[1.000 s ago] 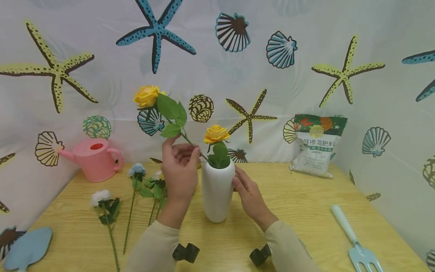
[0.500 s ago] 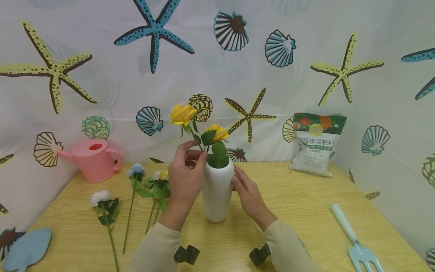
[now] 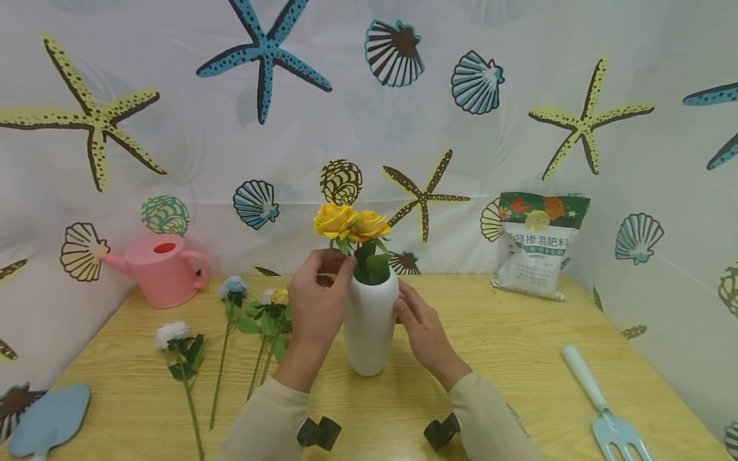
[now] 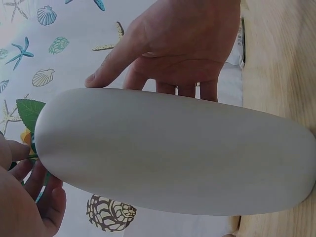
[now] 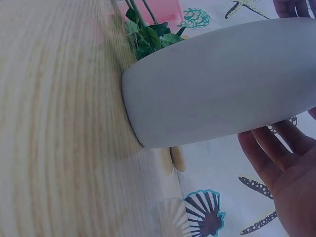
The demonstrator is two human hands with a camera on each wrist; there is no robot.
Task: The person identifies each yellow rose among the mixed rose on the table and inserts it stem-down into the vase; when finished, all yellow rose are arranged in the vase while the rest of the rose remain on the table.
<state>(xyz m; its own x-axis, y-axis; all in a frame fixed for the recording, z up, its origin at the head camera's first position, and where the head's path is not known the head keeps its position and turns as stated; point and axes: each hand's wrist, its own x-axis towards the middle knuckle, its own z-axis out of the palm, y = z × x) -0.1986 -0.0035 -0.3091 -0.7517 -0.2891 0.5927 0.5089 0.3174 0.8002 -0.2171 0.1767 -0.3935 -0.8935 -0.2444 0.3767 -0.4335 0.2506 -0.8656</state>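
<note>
The tall white ceramic vase with a rounded shoulder (image 3: pixel 369 326) stands upright on the pale wooden table (image 3: pixel 519 358), and two yellow artificial roses (image 3: pixel 350 225) rise from its mouth, their heads pressed close together and their green leaves bunched at the rim. The left hand (image 3: pixel 319 306) is at the vase's upper left, its thumb and fingertips pinching the stem of the nearer rose just below the bloom, which reads as a way of steering the stem so that the flower sits straight beside its neighbour. The right hand (image 3: pixel 419 328) lies against the opposite flank of the vase with fingers extended and slightly spread, touching the smooth wall rather than wrapping it; this looks like a steadying brace, so the narrow-footed vessel does not tip toward the hand working the stem. The left wrist view shows those straight fingers (image 4: pixel 148 74) resting along the far side of the vase. To the outside of the pinching hand, more loose artificial roses (image 3: pixel 230 320), white, blue and yellow, lie flat on the table, and beyond them a pink plastic watering can (image 3: pixel 161 269) stands by the seashell-printed backdrop (image 3: pixel 519 128). Outside the bracing hand are a printed fertiliser bag (image 3: pixel 539 246) leaning on the backdrop and a pale blue garden fork (image 3: pixel 602 410) near the table's edge.
</note>
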